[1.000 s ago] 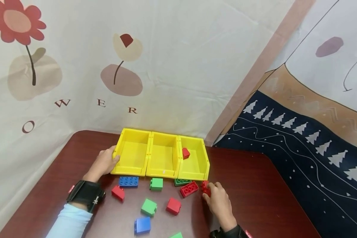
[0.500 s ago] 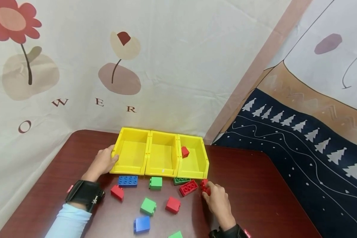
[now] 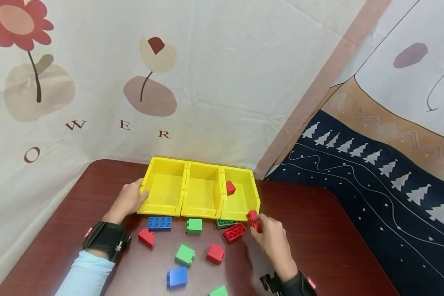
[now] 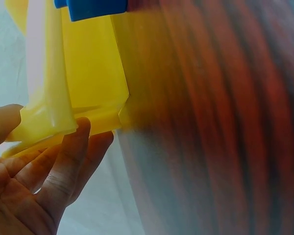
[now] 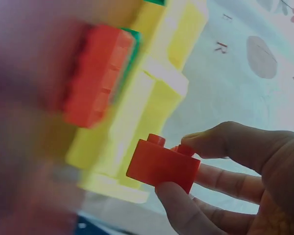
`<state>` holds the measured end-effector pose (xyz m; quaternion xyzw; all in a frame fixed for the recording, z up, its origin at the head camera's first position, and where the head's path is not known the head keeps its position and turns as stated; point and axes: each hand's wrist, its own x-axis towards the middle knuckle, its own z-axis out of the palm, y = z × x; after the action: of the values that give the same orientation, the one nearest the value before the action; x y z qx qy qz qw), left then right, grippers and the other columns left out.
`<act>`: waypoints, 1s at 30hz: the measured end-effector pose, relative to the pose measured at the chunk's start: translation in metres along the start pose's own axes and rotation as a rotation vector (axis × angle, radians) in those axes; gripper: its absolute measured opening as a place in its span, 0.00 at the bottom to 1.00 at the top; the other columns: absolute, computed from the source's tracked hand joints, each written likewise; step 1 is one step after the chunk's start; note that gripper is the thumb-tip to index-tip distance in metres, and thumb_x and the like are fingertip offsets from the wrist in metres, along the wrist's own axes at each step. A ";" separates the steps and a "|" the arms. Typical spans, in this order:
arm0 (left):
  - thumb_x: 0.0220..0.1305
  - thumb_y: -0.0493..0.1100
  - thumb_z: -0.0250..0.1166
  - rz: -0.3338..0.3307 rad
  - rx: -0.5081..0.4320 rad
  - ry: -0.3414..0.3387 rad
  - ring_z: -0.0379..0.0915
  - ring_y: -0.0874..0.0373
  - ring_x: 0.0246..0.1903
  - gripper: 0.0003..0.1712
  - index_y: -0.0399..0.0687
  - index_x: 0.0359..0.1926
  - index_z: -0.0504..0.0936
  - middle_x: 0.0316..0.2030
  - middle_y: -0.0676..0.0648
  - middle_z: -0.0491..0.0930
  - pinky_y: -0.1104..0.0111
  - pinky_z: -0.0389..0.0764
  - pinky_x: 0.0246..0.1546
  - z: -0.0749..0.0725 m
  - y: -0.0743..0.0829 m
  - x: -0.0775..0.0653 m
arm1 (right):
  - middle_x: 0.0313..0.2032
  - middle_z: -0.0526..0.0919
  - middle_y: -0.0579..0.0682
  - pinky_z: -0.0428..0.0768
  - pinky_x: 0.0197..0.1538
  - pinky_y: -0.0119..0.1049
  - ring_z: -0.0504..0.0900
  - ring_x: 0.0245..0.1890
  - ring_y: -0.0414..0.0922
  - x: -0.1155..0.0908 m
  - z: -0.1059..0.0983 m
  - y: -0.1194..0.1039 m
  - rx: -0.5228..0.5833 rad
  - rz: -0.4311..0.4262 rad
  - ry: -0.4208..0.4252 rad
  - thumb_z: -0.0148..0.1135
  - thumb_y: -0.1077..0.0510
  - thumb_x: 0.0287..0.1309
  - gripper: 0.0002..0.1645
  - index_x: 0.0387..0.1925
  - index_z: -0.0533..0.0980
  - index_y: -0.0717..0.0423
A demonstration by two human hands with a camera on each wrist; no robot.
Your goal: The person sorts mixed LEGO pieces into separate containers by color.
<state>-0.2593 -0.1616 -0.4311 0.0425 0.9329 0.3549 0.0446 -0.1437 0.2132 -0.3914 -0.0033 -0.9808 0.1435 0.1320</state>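
Three yellow storage bins [image 3: 202, 211] stand joined in a row at the table's back. My left hand [image 3: 128, 199] holds the outer wall of the leftmost one; in the left wrist view the thumb [image 4: 5, 122] and fingers [image 4: 71, 161] lie on either side of its edge. My right hand [image 3: 275, 238] pinches a red toy building brick [image 5: 162, 164] between thumb and fingers, just off the front right corner of the bins. Another red brick [image 3: 230, 188] lies inside the rightmost bin. A red brick with several studs [image 3: 234, 233] lies left of my right hand.
Loose bricks lie before the bins: blue [image 3: 160, 223], green [image 3: 194, 226], dark green [image 3: 225, 224], red [image 3: 146, 237], green [image 3: 185, 255], red [image 3: 215, 253], blue [image 3: 176, 278] and green [image 3: 218, 291]. A printed cloth [image 3: 214, 82] hangs behind the brown table [image 3: 303, 205].
My right hand has lifted the red brick off the table, moving it slightly up toward the rightmost bin's front corner. The left hand has kept its hold on the bin.
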 end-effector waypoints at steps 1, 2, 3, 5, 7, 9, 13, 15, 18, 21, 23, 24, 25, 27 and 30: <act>0.70 0.39 0.56 -0.002 0.002 0.000 0.74 0.44 0.37 0.34 0.23 0.69 0.56 0.51 0.25 0.73 0.52 0.80 0.47 -0.001 0.000 0.000 | 0.24 0.78 0.50 0.71 0.23 0.28 0.71 0.22 0.40 0.007 -0.002 -0.004 0.012 -0.004 0.002 0.76 0.62 0.46 0.15 0.36 0.80 0.59; 0.70 0.39 0.56 -0.003 0.006 0.001 0.74 0.44 0.38 0.34 0.23 0.69 0.56 0.51 0.25 0.73 0.52 0.80 0.47 -0.001 -0.001 -0.001 | 0.24 0.77 0.50 0.72 0.24 0.29 0.72 0.22 0.40 0.014 -0.004 -0.008 0.017 -0.013 0.004 0.75 0.61 0.47 0.15 0.37 0.80 0.60; 0.70 0.39 0.56 -0.005 0.009 0.001 0.74 0.44 0.38 0.34 0.23 0.69 0.56 0.52 0.25 0.73 0.53 0.80 0.46 -0.002 -0.002 -0.001 | 0.25 0.78 0.51 0.73 0.25 0.29 0.72 0.23 0.41 0.022 -0.005 -0.011 0.020 -0.017 0.005 0.75 0.61 0.48 0.14 0.38 0.81 0.60; 0.70 0.39 0.55 0.000 0.014 0.001 0.73 0.44 0.37 0.34 0.22 0.69 0.56 0.51 0.25 0.73 0.53 0.80 0.45 -0.002 -0.003 -0.002 | 0.26 0.78 0.52 0.75 0.26 0.31 0.73 0.23 0.43 0.039 -0.005 -0.017 0.012 -0.033 0.006 0.73 0.60 0.50 0.14 0.39 0.81 0.60; 0.70 0.39 0.55 0.006 0.013 0.003 0.73 0.44 0.37 0.33 0.23 0.69 0.57 0.51 0.25 0.73 0.54 0.80 0.45 -0.002 -0.004 -0.003 | 0.27 0.80 0.54 0.76 0.26 0.32 0.74 0.23 0.44 0.057 -0.004 -0.022 -0.009 -0.059 0.009 0.73 0.59 0.51 0.14 0.39 0.81 0.60; 0.70 0.39 0.55 0.016 0.009 0.006 0.74 0.44 0.37 0.33 0.23 0.68 0.57 0.51 0.25 0.74 0.54 0.79 0.44 -0.001 -0.004 -0.003 | 0.29 0.81 0.55 0.75 0.25 0.32 0.73 0.21 0.45 0.074 -0.003 -0.026 -0.015 -0.076 -0.007 0.72 0.59 0.52 0.14 0.40 0.81 0.60; 0.70 0.38 0.55 0.031 0.001 0.020 0.74 0.45 0.36 0.32 0.23 0.68 0.58 0.51 0.26 0.75 0.53 0.80 0.44 -0.001 -0.002 -0.003 | 0.29 0.80 0.56 0.69 0.21 0.31 0.71 0.17 0.45 0.105 0.003 -0.032 -0.028 -0.092 -0.075 0.71 0.58 0.54 0.14 0.42 0.80 0.59; 0.70 0.38 0.56 0.031 -0.003 0.021 0.75 0.46 0.36 0.32 0.23 0.68 0.59 0.50 0.26 0.75 0.54 0.80 0.44 0.000 -0.001 -0.003 | 0.28 0.79 0.55 0.66 0.20 0.31 0.69 0.15 0.45 0.117 0.007 -0.032 -0.033 -0.088 -0.109 0.70 0.58 0.55 0.14 0.42 0.80 0.59; 0.70 0.38 0.56 0.033 -0.003 0.018 0.75 0.46 0.36 0.32 0.23 0.68 0.59 0.50 0.26 0.75 0.54 0.80 0.44 0.000 0.001 -0.002 | 0.27 0.77 0.55 0.65 0.20 0.31 0.67 0.15 0.45 0.130 0.015 -0.029 -0.029 -0.076 -0.144 0.69 0.59 0.56 0.12 0.40 0.79 0.59; 0.70 0.38 0.56 0.028 -0.001 0.010 0.75 0.47 0.35 0.32 0.24 0.68 0.59 0.50 0.27 0.75 0.54 0.80 0.44 -0.001 0.003 -0.002 | 0.26 0.76 0.54 0.66 0.21 0.31 0.69 0.16 0.46 0.137 0.022 -0.026 -0.017 -0.063 -0.163 0.69 0.60 0.56 0.09 0.37 0.79 0.59; 0.70 0.38 0.56 0.026 0.002 0.010 0.75 0.47 0.36 0.32 0.24 0.68 0.58 0.50 0.27 0.75 0.54 0.81 0.44 -0.001 0.004 -0.003 | 0.27 0.77 0.54 0.68 0.23 0.32 0.71 0.19 0.46 0.140 0.026 -0.025 -0.013 -0.050 -0.177 0.69 0.60 0.56 0.09 0.37 0.79 0.59; 0.70 0.38 0.56 0.024 0.003 0.009 0.75 0.47 0.35 0.32 0.24 0.68 0.58 0.50 0.27 0.75 0.54 0.81 0.44 -0.002 0.004 -0.003 | 0.27 0.77 0.54 0.69 0.24 0.32 0.72 0.19 0.47 0.142 0.028 -0.025 -0.014 -0.044 -0.185 0.69 0.60 0.56 0.09 0.37 0.79 0.59; 0.70 0.38 0.56 0.025 0.003 0.011 0.75 0.46 0.36 0.32 0.24 0.68 0.58 0.50 0.27 0.75 0.54 0.81 0.45 -0.002 0.004 -0.003 | 0.28 0.78 0.54 0.70 0.25 0.32 0.73 0.21 0.47 0.143 0.029 -0.024 -0.014 -0.035 -0.195 0.69 0.60 0.56 0.09 0.37 0.80 0.59; 0.70 0.38 0.56 0.024 0.007 0.014 0.75 0.46 0.36 0.32 0.24 0.68 0.59 0.50 0.26 0.75 0.53 0.81 0.45 -0.002 0.003 -0.004 | 0.29 0.79 0.54 0.71 0.26 0.32 0.74 0.22 0.47 0.146 0.032 -0.024 -0.014 -0.022 -0.213 0.69 0.60 0.56 0.09 0.38 0.80 0.59; 0.70 0.38 0.56 0.017 0.002 0.017 0.75 0.46 0.36 0.32 0.23 0.68 0.59 0.50 0.26 0.75 0.53 0.81 0.45 -0.002 0.002 -0.005 | 0.30 0.79 0.54 0.72 0.27 0.32 0.75 0.23 0.47 0.148 0.037 -0.024 -0.010 -0.011 -0.242 0.69 0.60 0.56 0.09 0.39 0.80 0.59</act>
<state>-0.2548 -0.1620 -0.4276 0.0477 0.9332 0.3546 0.0335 -0.2949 0.1864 -0.3803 0.0186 -0.9903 0.1373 0.0136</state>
